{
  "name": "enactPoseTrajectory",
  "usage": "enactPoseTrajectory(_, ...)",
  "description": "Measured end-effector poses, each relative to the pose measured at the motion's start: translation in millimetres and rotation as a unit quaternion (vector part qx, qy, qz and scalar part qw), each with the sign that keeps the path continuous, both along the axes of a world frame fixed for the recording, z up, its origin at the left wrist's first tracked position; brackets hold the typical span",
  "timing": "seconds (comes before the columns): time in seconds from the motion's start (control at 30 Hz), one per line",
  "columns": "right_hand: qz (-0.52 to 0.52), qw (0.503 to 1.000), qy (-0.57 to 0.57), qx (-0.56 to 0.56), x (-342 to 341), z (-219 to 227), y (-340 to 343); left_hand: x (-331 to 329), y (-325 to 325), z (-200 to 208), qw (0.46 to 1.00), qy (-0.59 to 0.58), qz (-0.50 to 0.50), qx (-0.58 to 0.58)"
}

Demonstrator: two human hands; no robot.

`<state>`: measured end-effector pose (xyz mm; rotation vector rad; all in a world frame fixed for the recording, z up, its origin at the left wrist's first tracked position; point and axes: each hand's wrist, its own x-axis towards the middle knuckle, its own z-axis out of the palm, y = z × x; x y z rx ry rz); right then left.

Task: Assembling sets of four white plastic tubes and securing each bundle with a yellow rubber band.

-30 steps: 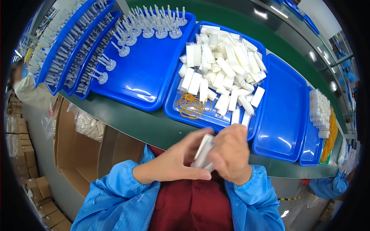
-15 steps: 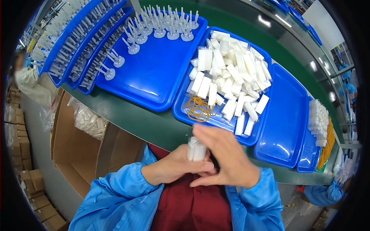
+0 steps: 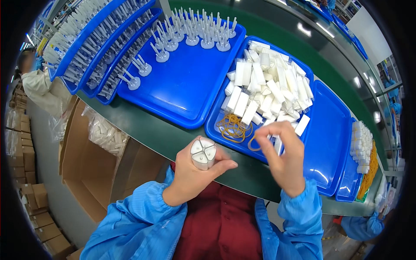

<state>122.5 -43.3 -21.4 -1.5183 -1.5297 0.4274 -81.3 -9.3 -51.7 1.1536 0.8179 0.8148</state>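
Close in front of my body, my left hand (image 3: 186, 177) is wrapped round a bundle of white wedge-ended pieces in clear sleeves (image 3: 203, 154). Their ends face up and together form a round shape. To the right, my right hand (image 3: 285, 151) pinches a tan rubber band (image 3: 252, 143) between thumb and fingertips, apart from the bundle. Just beyond the band, loose rubber bands (image 3: 234, 128) lie in the near left corner of a blue tray (image 3: 212, 131). A heap of similar white pieces (image 3: 273, 82) fills most of that tray.
At the left, a blue tray (image 3: 169, 93) holds upright translucent stemmed parts (image 3: 162, 55), beside tilted trays full of them. On the right, another blue tray (image 3: 327, 143) and banded white bundles (image 3: 360, 143) stand along the green table (image 3: 143, 125). An open cardboard box (image 3: 91, 160) sits below the near edge.
My right hand has moved away from the bundle toward the right and now pinches a rubber band. My left hand has shifted left and tilted the bundle so its ends show.
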Motion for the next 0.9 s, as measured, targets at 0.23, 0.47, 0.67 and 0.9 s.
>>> enactPoseTrajectory(0.23,0.042,0.948,0.316,-0.014,-13,21,-43,24,10,8,0.998,-0.056,-0.020,0.031)
enactPoseTrajectory(0.47,0.000,0.992,0.062,0.112,2,0,-42,24,11,31,0.932,-0.048,-0.313,-0.175)
enactPoseTrajectory(0.67,0.187,0.966,-0.179,-0.016,14,20,-27,22,6,16,0.924,0.125,-0.264,0.247)
enactPoseTrajectory(0.9,0.363,0.917,0.144,0.081,36,13,-66,11,33,21,0.969,-0.091,-0.147,-0.174)
